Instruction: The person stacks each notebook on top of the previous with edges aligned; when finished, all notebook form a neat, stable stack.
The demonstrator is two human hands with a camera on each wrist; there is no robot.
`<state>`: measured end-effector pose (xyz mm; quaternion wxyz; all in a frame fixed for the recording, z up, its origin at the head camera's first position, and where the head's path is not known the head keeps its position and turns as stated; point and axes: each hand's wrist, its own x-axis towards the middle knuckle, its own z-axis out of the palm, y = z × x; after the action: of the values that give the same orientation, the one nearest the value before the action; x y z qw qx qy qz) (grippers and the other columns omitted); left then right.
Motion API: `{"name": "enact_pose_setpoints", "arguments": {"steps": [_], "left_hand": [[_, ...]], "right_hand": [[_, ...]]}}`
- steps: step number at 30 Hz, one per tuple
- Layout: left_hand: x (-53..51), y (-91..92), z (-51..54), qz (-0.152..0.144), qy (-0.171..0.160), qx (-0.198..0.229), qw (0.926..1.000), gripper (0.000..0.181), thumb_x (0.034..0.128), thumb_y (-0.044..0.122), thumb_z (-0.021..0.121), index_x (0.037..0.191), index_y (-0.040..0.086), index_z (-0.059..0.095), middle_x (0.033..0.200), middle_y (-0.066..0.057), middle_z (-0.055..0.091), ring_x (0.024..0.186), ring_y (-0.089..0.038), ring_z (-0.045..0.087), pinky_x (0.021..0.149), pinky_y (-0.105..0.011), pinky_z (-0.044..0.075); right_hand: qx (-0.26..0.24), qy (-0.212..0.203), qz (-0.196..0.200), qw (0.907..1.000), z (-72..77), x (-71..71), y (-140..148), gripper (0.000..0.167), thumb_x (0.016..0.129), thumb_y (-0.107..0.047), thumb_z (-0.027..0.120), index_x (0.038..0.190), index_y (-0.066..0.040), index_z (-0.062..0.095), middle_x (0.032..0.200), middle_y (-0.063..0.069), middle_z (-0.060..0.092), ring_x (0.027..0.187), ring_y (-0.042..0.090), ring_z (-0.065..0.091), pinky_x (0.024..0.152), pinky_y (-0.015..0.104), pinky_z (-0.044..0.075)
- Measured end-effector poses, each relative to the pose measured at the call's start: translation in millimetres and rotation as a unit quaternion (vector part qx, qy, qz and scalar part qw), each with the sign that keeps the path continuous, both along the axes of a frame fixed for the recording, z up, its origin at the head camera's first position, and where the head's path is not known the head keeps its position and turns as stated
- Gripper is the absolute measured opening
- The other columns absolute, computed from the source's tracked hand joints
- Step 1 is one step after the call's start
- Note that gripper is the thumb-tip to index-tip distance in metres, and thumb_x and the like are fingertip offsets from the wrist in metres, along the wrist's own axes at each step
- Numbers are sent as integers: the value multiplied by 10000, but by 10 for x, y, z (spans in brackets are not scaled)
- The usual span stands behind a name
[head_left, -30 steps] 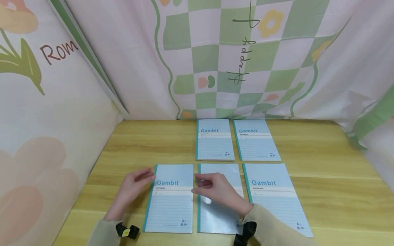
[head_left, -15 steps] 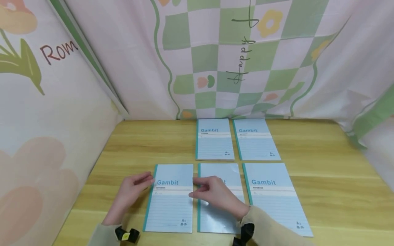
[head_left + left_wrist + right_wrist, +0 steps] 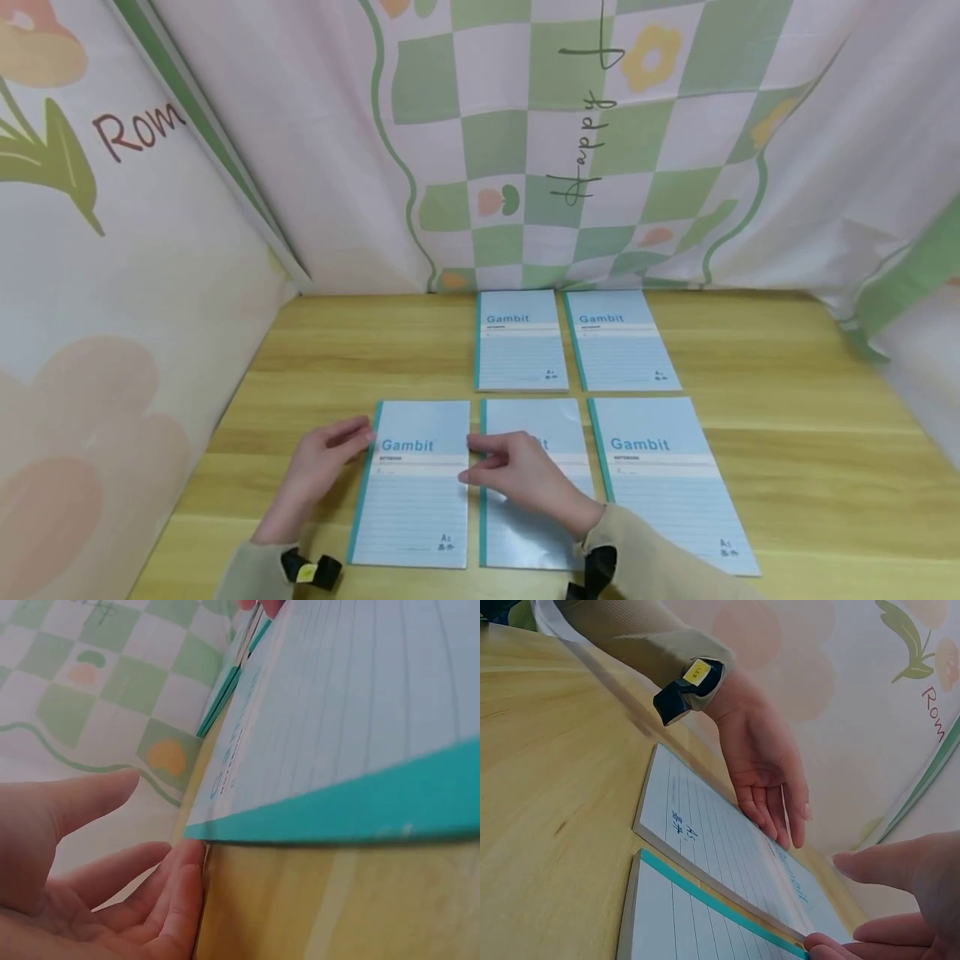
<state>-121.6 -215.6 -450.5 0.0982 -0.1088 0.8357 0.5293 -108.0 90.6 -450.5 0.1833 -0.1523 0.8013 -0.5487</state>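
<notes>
At the front left of the table lies a light blue "Gambit" notebook [image 3: 412, 517] with a teal spine. My left hand [image 3: 318, 458] is at its spine side; in the left wrist view the loosely bent fingers [image 3: 184, 889] touch the teal edge [image 3: 315, 814], the thumb held apart. On the opposite side my right hand [image 3: 525, 475] has its fingertips by the notebook's right edge. The right wrist view shows the thumb [image 3: 881, 864] raised away from the fingers. Beneath the right hand lies the front middle notebook [image 3: 525, 533], partly covered by it.
Another matching notebook [image 3: 667, 500] lies at the front right. Two more, a back left notebook [image 3: 521, 358] and a back right notebook [image 3: 626, 358], lie against the patterned curtain [image 3: 495, 142]. A narrow gap of wooden table [image 3: 360, 342] separates the rows.
My right hand has shifted slightly left and toward me, to the front left notebook's right edge. The left hand has barely moved. All the notebooks lie as before.
</notes>
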Motion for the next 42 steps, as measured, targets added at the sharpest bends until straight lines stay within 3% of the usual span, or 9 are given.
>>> {"name": "enact_pose_setpoints", "arguments": {"steps": [8,13,20,27,35,42], "left_hand": [[-45,3,-8,315,-71,594,9977,524,966,215,727,1428,32,561,1339,-162,623,1213,-288,605,1017,-412,507],[-90,-6,-58,166,-290,587,9977,578,924,308,775,1397,32,593,1298,-153,657,1136,-269,652,1021,-465,501],[-101,-18,-88,-15,-312,1249,9917,474,954,172,730,1370,-8,592,1135,-151,721,979,-278,711,837,-376,597],[-106,-44,-20,-103,-113,1267,9918,448,988,185,695,1379,-7,587,1143,-160,721,989,-262,706,825,-339,595],[-190,-19,58,160,-62,1130,9934,531,984,270,710,1424,20,552,1231,-160,685,1043,-241,677,859,-326,579],[-260,23,76,214,78,1137,9933,525,986,243,707,1410,-22,548,1278,-203,654,1053,-247,673,858,-317,578]], "right_hand": [[-111,-41,29,9999,-2,12,-7,601,899,-296,799,1367,27,606,1343,153,637,930,132,706,788,284,587],[-51,-135,33,9999,-1,-5,3,601,899,-306,799,1375,7,607,1344,136,640,936,127,704,815,291,583],[-124,-283,51,9995,-19,-27,38,588,915,-313,783,1385,-7,608,1327,128,652,939,142,704,814,321,586],[-373,-447,12,9983,-19,-62,48,643,947,-280,753,1474,-8,505,1356,156,626,984,188,701,840,345,589],[-604,-705,-20,9957,-19,-118,55,611,961,-209,732,1454,60,492,1064,95,745,948,208,720,796,331,601],[-1066,-1050,-212,9885,-70,-167,51,474,971,-93,699,1369,118,552,1016,143,744,920,240,723,799,345,610]]}}
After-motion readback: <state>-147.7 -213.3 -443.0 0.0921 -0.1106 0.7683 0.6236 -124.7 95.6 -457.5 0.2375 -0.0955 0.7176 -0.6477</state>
